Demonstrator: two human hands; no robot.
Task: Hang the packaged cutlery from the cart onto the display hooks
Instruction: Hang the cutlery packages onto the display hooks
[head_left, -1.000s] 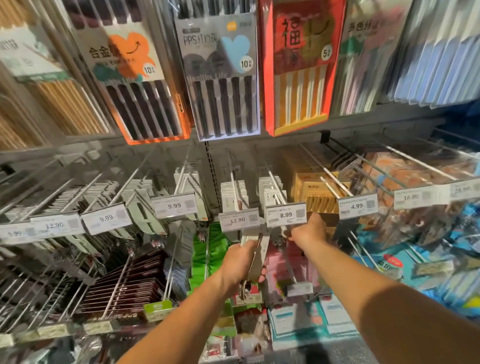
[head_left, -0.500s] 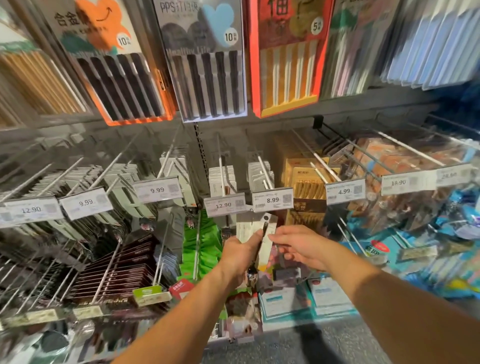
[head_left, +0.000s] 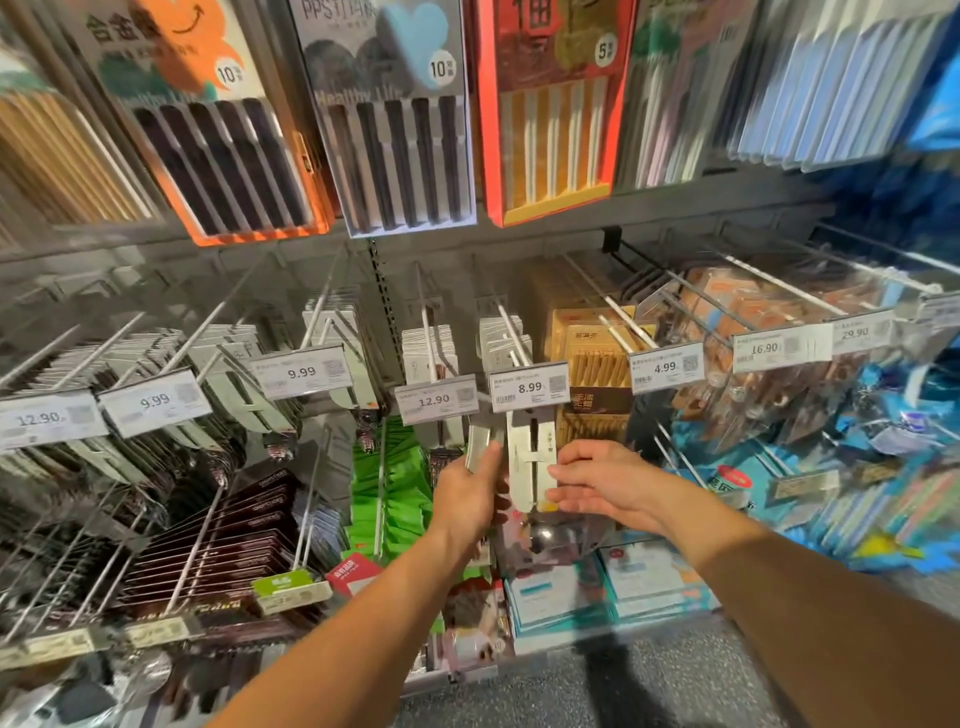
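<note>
Everything here is told from the 8.99 price tag, which sits at the front end of a display hook. Far to the left of the tag hang rows of grey cutlery packs behind 9.99 and 12.90 tags. Just left of it is the 12.90 price tag. Below and a bit left of the 8.99 tag, the left hand grips a grey cutlery pack with its fingers curled round it. Right under the tag hangs a white spoon pack, standing upright. Below and right of the tag, the right hand pinches the lower edge of that spoon pack. Right of the tag hang yellow-brown boxed packs and a 4.99 tag.
</note>
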